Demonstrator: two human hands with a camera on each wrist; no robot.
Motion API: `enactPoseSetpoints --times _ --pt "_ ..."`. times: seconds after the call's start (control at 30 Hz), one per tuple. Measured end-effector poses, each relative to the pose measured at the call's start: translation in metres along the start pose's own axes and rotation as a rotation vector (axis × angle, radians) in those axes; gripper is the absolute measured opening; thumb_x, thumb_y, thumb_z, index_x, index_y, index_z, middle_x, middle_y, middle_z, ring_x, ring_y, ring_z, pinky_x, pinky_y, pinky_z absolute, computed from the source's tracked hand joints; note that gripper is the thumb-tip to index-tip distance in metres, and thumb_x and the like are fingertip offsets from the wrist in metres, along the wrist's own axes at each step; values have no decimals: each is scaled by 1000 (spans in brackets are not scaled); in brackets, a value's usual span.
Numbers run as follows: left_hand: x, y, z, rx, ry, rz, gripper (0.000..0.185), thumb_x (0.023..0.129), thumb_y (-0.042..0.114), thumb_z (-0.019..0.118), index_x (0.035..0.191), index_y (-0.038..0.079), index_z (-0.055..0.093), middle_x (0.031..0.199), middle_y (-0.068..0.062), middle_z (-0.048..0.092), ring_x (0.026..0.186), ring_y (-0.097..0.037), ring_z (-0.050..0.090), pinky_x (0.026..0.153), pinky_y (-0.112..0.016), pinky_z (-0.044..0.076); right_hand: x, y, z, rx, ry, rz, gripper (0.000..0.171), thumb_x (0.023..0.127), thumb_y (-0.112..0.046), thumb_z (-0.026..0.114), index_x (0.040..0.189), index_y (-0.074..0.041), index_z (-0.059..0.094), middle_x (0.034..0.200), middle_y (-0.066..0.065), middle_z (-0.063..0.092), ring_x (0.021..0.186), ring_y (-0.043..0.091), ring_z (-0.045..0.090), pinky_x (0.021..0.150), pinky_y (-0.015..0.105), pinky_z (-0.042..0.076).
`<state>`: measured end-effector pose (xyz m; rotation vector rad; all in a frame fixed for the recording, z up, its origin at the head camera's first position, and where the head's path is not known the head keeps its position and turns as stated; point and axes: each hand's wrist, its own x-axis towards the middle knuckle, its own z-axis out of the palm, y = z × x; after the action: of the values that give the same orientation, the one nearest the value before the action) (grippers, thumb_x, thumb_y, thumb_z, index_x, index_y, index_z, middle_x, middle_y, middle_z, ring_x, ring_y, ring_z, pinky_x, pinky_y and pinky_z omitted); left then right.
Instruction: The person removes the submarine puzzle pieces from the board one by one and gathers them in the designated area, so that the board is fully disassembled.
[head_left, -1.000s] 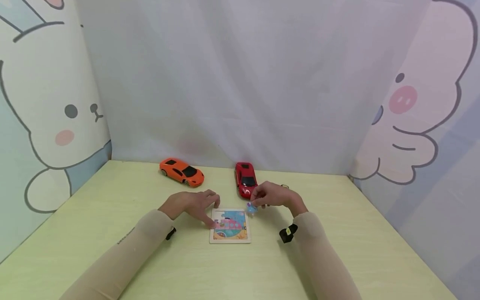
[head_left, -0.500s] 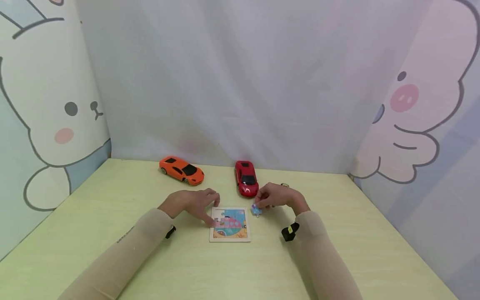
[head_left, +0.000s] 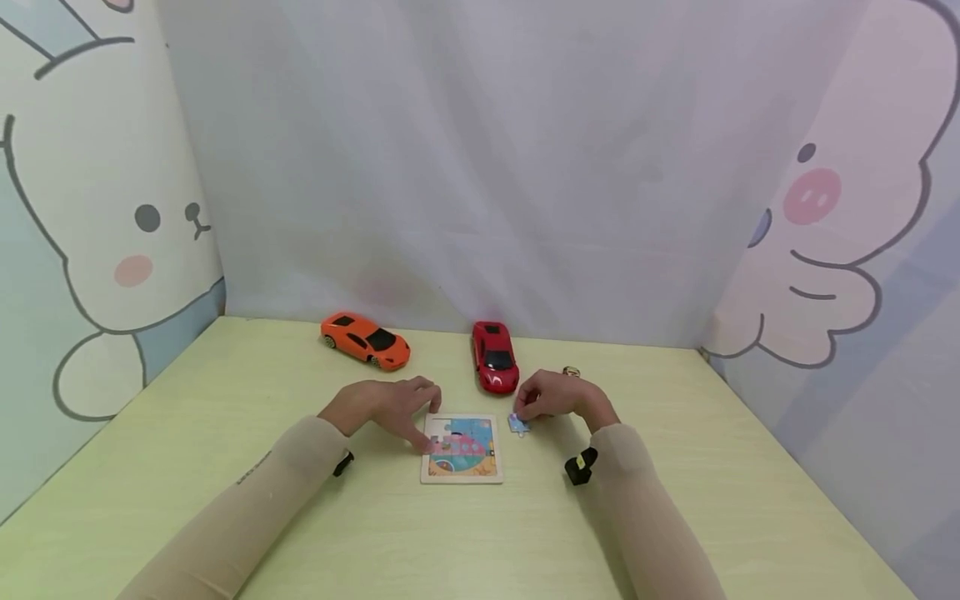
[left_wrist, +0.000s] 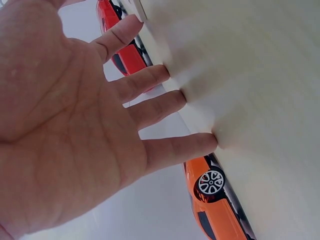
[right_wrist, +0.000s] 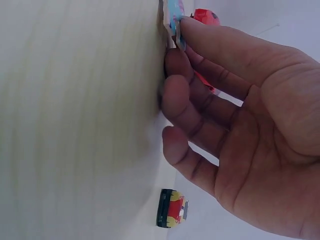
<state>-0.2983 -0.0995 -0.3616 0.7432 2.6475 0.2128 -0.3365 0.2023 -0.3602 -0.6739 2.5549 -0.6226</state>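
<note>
A square jigsaw puzzle (head_left: pixel 462 468) in a pale frame lies on the table, its picture pink, blue and orange, with a bare patch at its upper left. My left hand (head_left: pixel 390 410) arches at the puzzle's left side, thumb on its left edge. In the left wrist view the left hand's fingers (left_wrist: pixel 180 149) are spread, tips resting on the tabletop. To the right of the frame, my right hand (head_left: pixel 551 395) pinches a light-blue puzzle piece (head_left: pixel 518 425) between thumb and fingers. That puzzle piece (right_wrist: pixel 175 14) shows partly at the top of the right wrist view, close over the table.
Behind the puzzle stand an orange toy car (head_left: pixel 365 341) and a red toy car (head_left: pixel 495 358). A small toy vehicle (right_wrist: pixel 171 208) in red, yellow and dark green sits beyond the right hand. Cloth walls (head_left: pixel 450 167) close off the back and sides of the table (head_left: pixel 390 533).
My right hand has moved slightly right and away from the puzzle frame with the piece, which has turned in the fingers. The left hand stays in place.
</note>
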Motion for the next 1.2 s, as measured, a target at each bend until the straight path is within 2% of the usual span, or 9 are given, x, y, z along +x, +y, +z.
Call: enactPoseSetpoints --times 0.5,0.73,1.2 --pt "-3 -2 -2 -14 -2 32 49 84 52 77 112 24 48 147 -10 38 113 -26 48 89 -48 45 2 0 -1 -36 13 28 6 95 -15 69 90 -11 70 80 -1 58 72 13 50 66 26 41" --pt "-1 -2 -1 -3 3 33 48 84 52 77 112 25 48 146 -9 39 113 -24 49 90 -47 45 -1 -1 -1 22 -14 55 6 91 -15 74 93 -13 69 84 -1 59 76 14 51 68 28 42" --pt "-2 -1 -1 -8 2 41 49 84 51 77 111 24 48 145 -10 40 111 -25 49 88 -47 45 1 1 2 -14 -5 -15 6 93 -7 70 95 -13 70 85 0 58 74 13 50 66 27 42"
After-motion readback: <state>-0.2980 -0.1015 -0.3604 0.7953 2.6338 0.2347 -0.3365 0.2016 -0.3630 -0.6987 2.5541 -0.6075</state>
